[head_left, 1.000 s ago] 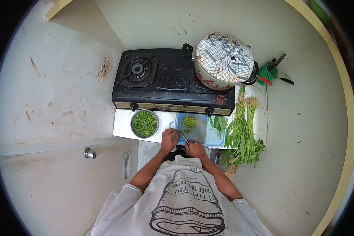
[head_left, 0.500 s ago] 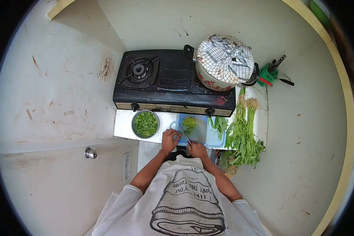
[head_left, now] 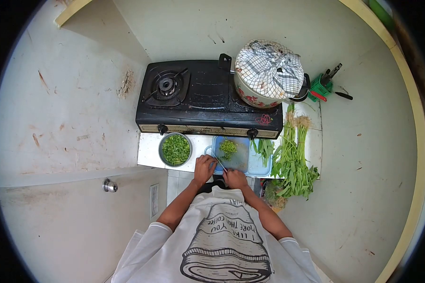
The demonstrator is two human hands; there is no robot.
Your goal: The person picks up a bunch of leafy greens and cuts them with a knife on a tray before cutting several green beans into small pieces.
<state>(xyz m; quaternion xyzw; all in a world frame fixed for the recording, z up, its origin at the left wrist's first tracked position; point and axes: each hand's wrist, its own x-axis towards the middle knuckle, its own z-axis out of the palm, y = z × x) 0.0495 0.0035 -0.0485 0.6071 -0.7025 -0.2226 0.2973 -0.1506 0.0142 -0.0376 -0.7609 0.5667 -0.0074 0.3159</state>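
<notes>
My right hand is closed round the handle of a knife, whose blade slants up and left over the near-left part of a blue chopping board. At the board's left edge, beside the blade, my left hand has its fingers curled together; what they pinch, if anything, is too small to make out. Chopped greens lie in a small heap just beyond the blade. A round bowl full of chopped greens stands left of the board.
Behind the board is a black two-burner stove, with a cloth-covered floral pot on its right side. Long leafy stems lie at the right over the counter's edge. A green basket holds utensils. A door knob is at left.
My right hand and the knife have shifted slightly left, nearer my left hand. My left hand stays almost in place, and the heap of greens looks the same.
</notes>
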